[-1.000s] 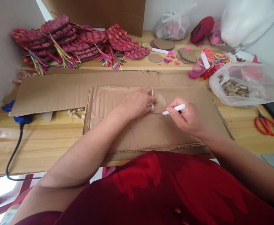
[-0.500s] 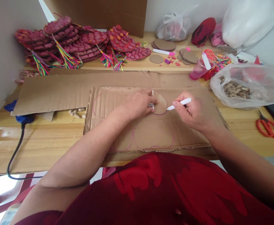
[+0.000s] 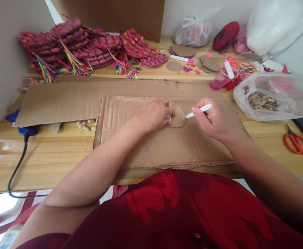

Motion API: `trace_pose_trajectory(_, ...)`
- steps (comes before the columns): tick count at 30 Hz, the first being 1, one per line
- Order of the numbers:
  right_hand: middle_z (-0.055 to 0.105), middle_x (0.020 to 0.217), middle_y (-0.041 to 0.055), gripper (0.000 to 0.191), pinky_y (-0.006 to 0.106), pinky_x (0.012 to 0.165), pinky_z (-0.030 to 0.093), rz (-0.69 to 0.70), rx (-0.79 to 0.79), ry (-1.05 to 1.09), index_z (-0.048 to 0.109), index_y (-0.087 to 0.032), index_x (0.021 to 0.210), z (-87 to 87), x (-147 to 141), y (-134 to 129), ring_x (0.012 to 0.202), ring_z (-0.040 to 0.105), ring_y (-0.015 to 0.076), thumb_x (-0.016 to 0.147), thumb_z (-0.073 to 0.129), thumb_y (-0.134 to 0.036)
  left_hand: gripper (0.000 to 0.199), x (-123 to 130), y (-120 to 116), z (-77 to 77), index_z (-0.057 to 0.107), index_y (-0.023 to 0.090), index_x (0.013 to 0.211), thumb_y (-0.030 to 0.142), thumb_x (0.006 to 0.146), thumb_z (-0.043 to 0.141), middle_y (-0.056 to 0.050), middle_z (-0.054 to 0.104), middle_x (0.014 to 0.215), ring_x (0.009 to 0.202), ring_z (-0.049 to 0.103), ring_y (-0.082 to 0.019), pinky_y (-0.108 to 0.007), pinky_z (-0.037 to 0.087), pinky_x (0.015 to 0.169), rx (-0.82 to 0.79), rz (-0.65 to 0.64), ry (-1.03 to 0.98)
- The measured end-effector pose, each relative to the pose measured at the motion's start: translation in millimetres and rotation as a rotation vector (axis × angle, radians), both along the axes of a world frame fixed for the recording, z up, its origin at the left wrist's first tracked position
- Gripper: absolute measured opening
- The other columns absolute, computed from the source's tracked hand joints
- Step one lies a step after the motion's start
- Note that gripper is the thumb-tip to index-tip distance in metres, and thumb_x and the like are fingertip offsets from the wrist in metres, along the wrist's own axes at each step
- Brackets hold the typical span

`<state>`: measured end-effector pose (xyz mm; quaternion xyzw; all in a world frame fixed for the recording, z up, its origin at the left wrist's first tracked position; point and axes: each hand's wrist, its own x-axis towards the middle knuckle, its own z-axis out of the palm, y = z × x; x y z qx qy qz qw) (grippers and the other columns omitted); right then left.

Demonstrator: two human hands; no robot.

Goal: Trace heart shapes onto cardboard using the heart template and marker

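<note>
My left hand (image 3: pixel 155 114) presses a round cardboard disc (image 3: pixel 178 116) down with bent fingers, covering its left part. A white label shows under the fingertips. Beneath lies a corrugated cardboard sheet (image 3: pixel 210 152) with several purple outlines drawn on it. In my right hand (image 3: pixel 215 121) is a white marker (image 3: pixel 201 109), its tip at the disc's right edge. A purple line follows the disc's lower edge.
Pink scaly crafts with tassels (image 3: pixel 96 48) are piled at the back left. Cardboard discs (image 3: pixel 183 50) lie behind. To the right are a bag of peanuts (image 3: pixel 262 98) and red-handled scissors (image 3: pixel 297 143); a power cable (image 3: pixel 18 166) is at left.
The marker tip has moved slightly up along the disc's right edge, away from me. My left hand stays on the disc.
</note>
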<state>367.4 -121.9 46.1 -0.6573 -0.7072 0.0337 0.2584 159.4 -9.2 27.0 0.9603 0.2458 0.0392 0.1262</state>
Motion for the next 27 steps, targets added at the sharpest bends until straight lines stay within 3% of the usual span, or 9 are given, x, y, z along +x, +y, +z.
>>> trace_pose_trajectory(11, 0.049, 0.054, -0.0045, 0.02, 0.032, 0.049, 0.031, 0.099, -0.08, 0.101, 0.053, -0.026, 0.083, -5.0, -14, -20, 0.045, 0.042, 0.0146, 0.099, 0.055, -0.037, 0.036, -1, 2, -1.2, 0.075, 0.031, 0.129, 0.023, 0.096, 0.064, -0.006, 0.067, 0.133, 0.121, 0.065, -0.024, -0.033, 0.049, 0.103, 0.004, -0.001, -0.005)
trace_pose_trajectory(21, 0.047, 0.055, -0.0055, 0.02, 0.031, 0.05, 0.03, 0.169, -0.071, 0.17, 0.053, -0.026, 0.083, -14.0, -31, -13, 0.046, 0.039, 0.0131, 0.1, 0.055, -0.036, 0.033, -2, 1, 1.1, 0.077, 0.028, 0.124, 0.022, 0.095, 0.062, -0.008, 0.067, 0.13, 0.119, 0.065, -0.025, -0.034, 0.049, 0.1, -0.011, -0.007, -0.004)
trace_pose_trajectory(27, 0.056, 0.065, -0.0018, 0.021, 0.033, 0.054, 0.035, 0.231, -0.082, 0.202, 0.053, -0.026, 0.084, -16.8, -40, -5, 0.054, 0.046, 0.0149, 0.101, 0.053, -0.038, 0.032, -2, 2, -1.0, 0.079, 0.029, 0.12, 0.021, 0.095, 0.06, -0.007, 0.068, 0.123, 0.111, 0.066, -0.024, -0.033, 0.049, 0.094, -0.034, -0.025, -0.046)
